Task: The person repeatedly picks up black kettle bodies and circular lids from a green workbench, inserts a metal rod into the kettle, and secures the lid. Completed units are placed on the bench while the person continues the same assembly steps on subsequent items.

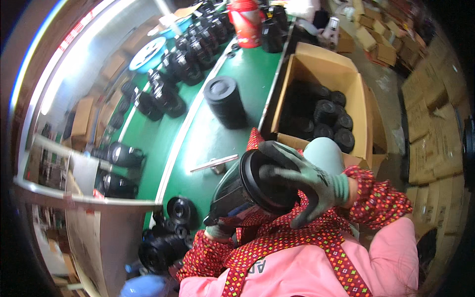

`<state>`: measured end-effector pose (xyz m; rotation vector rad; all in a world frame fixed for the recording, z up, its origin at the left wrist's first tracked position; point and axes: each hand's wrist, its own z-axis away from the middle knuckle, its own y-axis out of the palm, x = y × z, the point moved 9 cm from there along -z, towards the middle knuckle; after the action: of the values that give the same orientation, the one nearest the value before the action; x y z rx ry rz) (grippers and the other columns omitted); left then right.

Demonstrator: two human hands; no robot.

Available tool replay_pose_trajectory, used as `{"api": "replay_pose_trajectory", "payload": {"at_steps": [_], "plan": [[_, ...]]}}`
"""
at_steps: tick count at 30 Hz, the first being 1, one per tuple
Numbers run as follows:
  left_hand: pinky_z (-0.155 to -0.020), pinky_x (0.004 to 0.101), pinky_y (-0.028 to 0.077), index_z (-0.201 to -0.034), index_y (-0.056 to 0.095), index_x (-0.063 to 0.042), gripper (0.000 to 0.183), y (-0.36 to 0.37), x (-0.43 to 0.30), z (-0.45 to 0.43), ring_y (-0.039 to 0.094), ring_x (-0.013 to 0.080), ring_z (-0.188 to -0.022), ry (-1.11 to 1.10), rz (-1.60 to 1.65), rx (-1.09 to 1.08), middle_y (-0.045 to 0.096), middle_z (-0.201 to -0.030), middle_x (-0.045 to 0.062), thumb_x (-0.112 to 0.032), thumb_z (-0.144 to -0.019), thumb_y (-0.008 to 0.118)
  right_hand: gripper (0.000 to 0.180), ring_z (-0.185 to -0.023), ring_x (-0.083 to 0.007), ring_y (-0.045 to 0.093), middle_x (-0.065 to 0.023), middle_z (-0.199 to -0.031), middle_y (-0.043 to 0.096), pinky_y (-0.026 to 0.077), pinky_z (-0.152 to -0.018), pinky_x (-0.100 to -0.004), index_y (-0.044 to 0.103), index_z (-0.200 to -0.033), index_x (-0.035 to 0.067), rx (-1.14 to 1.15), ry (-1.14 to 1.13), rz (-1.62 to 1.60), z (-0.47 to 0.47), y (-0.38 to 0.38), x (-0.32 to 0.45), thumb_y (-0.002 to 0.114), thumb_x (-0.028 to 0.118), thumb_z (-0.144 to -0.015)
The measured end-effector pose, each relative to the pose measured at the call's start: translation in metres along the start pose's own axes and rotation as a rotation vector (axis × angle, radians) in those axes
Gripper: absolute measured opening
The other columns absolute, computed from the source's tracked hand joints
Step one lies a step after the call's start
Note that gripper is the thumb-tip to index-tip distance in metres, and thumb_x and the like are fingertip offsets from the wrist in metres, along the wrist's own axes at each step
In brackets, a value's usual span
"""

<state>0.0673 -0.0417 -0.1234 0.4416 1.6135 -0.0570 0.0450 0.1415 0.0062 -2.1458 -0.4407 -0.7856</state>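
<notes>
A glossy dark plastic container (232,200) with a wide round black rim is tilted in front of my chest. My right hand (297,178), in a pale green and black work glove, spreads its fingers over the black round end piece (271,185). My left hand (219,231) is at the container's lower end; its fingers are mostly hidden behind it. Beyond them, a stack of black round parts (226,102) stands on the green bench (256,72). A metal bar tool (214,163) lies between the stack and the container.
An open cardboard box (326,61) with black round parts (326,111) stands right of the bench. Rows of glossy black containers (185,68), a red bucket (245,26) and a blue basin (148,54) are beyond. More black parts (180,209) and a blue rounded thing (144,286) are at the lower left.
</notes>
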Motion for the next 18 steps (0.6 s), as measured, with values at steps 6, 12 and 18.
{"api": "replay_pose_trajectory", "payload": {"at_steps": [6,12,18], "plan": [[-0.099,0.0415,0.058,-0.135,0.065,0.000,0.054,0.071,0.015,0.017,0.069,0.0299,-0.120,-0.130,0.099,0.231,0.063,-0.142,0.016,-0.029,-0.091,0.076,0.086,-0.142,-0.0548,0.041,-0.0319,-0.158,0.039,0.037,-0.114,-0.0663,0.069,-0.139,0.022,0.135,-0.251,0.114,-0.005,0.004,0.052,0.089,0.063,-0.066],[-0.099,0.0395,0.057,-0.135,0.064,-0.001,0.062,0.055,0.014,-0.001,0.068,0.0287,-0.121,-0.047,-0.078,0.043,0.065,-0.139,0.014,-0.037,-0.088,0.080,0.080,-0.136,-0.0485,0.048,-0.0277,-0.149,0.048,0.040,-0.113,-0.0588,0.065,-0.139,0.018,-0.315,-0.174,0.108,0.035,-0.026,0.049,0.091,0.048,-0.069],[-0.096,0.0354,0.057,-0.128,0.068,0.000,0.052,-0.010,-0.016,-0.004,0.070,0.0232,-0.113,0.061,-0.394,-0.202,0.071,-0.125,0.012,-0.033,-0.090,0.076,0.063,-0.142,-0.0323,0.048,-0.0197,-0.149,0.053,0.039,-0.119,-0.0467,0.050,-0.149,0.000,-0.771,0.286,-0.731,0.104,0.005,-0.068,0.066,0.037,-0.100]]}}
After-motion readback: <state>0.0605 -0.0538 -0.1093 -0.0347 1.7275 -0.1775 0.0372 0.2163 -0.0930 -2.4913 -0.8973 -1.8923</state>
